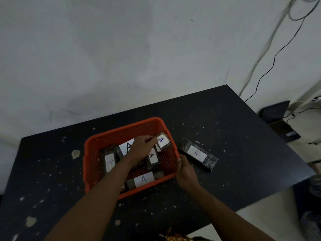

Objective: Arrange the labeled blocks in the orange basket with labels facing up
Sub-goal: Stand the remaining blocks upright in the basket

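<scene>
An orange mesh basket (92,153) sits on the dark table and holds several dark blocks with white "A" labels facing up. My left hand (141,147) reaches into the basket and grips a labeled block (163,140) at the far right corner, tilted against the wall. Other blocks lie at the left (109,162), the middle (152,156) and the near side (144,179). A larger label (126,146) is partly hidden by my left hand. My right hand (185,171) holds the basket's right rim. One more labeled block (198,154) lies on the table right of the basket.
The black table (243,145) is speckled with pale chips and stains. A white wall stands behind it. Cables (271,66) hang at the right, and dark objects (278,112) sit on the floor beyond the table's right edge.
</scene>
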### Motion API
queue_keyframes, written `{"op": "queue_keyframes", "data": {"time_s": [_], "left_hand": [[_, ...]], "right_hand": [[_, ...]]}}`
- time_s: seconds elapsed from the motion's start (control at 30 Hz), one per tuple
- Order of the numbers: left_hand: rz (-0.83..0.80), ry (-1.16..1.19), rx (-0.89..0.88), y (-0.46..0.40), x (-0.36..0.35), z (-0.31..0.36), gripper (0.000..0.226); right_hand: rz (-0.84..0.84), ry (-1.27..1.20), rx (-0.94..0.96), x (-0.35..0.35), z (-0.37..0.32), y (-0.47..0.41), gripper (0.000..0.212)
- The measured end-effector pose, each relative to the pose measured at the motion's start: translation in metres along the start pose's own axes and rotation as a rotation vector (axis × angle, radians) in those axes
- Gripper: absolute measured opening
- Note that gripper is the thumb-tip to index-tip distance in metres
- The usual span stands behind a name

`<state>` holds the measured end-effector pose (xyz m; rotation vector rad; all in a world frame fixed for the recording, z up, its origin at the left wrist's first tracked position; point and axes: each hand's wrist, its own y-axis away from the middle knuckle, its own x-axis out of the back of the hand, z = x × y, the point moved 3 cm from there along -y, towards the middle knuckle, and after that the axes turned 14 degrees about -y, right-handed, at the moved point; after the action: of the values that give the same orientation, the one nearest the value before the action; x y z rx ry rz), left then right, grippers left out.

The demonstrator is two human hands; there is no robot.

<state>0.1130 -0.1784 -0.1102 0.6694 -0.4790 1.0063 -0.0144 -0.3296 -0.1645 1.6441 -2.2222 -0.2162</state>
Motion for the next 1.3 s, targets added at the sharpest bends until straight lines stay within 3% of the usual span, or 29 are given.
{"op": "queue_keyframes", "data": {"time_s": [0.3, 0.43, 0.57, 0.7, 0.9, 1.3], "left_hand": [[-0.02, -0.014, -0.043, -0.004, 0.006, -0.001, 0.015], [-0.044, -0.354, -0.193, -0.005, -0.006, -0.005, 0.024], [-0.083, -0.733, -0.172, -0.001, -0.032, -0.019, 0.038], [-0.085, -0.738, -0.171, -0.003, -0.049, -0.02, 0.045], [-0.124, -0.93, -0.34, -0.004, -0.051, -0.021, 0.051], [-0.202, -1.012, -0.282, -0.007, -0.062, -0.037, 0.054]], "right_hand": [[-0.015, -0.009, 0.004, -0.001, 0.001, -0.001, 0.019], [0.003, -0.005, 0.004, -0.002, 0.001, 0.001, 0.021], [0.027, 0.024, 0.011, -0.003, 0.002, -0.001, 0.025], [0.042, 0.024, 0.015, -0.003, 0.002, -0.001, 0.02], [0.05, 0.029, 0.022, -0.003, 0.003, -0.001, 0.02], [0.062, 0.001, 0.061, -0.006, 0.007, -0.003, 0.024]]}}
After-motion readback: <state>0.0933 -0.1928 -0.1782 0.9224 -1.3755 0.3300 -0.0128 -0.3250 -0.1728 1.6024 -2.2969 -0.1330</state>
